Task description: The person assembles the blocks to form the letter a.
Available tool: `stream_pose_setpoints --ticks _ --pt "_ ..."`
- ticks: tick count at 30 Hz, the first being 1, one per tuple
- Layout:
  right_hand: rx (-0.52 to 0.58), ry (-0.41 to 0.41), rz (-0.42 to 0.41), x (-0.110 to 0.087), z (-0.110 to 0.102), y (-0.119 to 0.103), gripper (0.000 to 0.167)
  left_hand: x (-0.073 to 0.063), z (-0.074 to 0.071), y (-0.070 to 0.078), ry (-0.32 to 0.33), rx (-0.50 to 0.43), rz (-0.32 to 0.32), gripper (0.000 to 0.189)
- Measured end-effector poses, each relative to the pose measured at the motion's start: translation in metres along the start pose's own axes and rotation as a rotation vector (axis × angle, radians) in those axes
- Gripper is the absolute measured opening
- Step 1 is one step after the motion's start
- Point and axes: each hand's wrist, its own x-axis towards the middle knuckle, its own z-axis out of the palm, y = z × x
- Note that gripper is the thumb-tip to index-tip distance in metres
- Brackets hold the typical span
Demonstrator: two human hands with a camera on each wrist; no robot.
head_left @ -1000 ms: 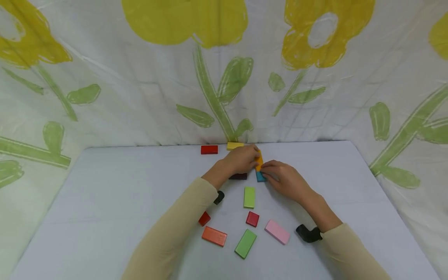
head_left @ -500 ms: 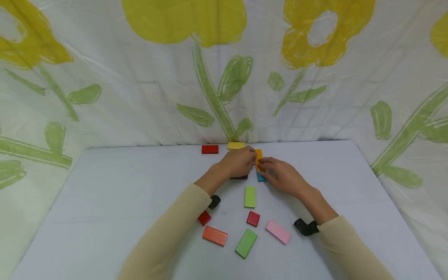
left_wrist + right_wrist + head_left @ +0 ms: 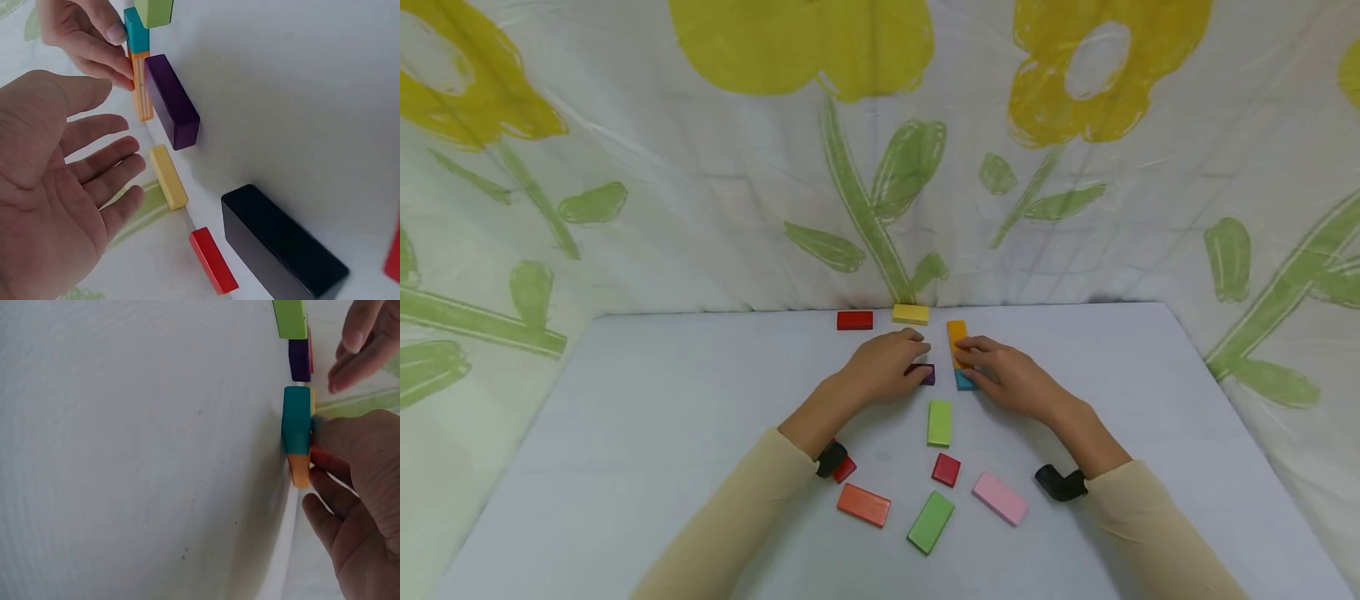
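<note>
An orange block (image 3: 957,340) and a teal block (image 3: 966,381) lie end to end toward the back of the white table. My right hand (image 3: 1011,379) rests at them, its thumb by the teal block and its loosely bent fingers on the orange one. My left hand (image 3: 880,367) hovers over a dark purple block (image 3: 928,375), partly covering it in the head view. In the left wrist view its fingers are spread and hold nothing, apart from the purple block (image 3: 172,103). A black block (image 3: 281,240) lies nearby, hidden in the head view.
Red (image 3: 854,321) and yellow (image 3: 911,314) blocks lie along the back edge. Nearer lie lime (image 3: 939,423), small red (image 3: 946,470), pink (image 3: 1000,498), green (image 3: 931,522) and orange-red (image 3: 864,505) blocks. Another red block (image 3: 845,470) sits partly under the left wrist.
My left hand has left the orange block and moved left and nearer, over the purple block, its fingers loosening. The yellow block shows fully now. My right hand has stayed by the orange and teal blocks.
</note>
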Motion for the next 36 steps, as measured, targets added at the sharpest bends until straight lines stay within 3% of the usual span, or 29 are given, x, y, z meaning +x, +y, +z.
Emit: stream_pose_setpoints --ticks 9,22,36 --pt "0.042 -0.006 -0.003 0.003 -0.001 0.000 0.039 -0.030 0.005 0.002 0.022 -0.059 -0.053 0.048" --pt "0.044 -0.012 0.043 0.000 -0.002 -0.001 0.040 -0.063 0.011 0.024 0.051 -0.071 -0.027 0.045" --pt "0.086 -0.005 0.046 -0.004 0.000 0.004 0.040 -0.071 0.020 0.019 0.129 -0.100 -0.070 0.045"
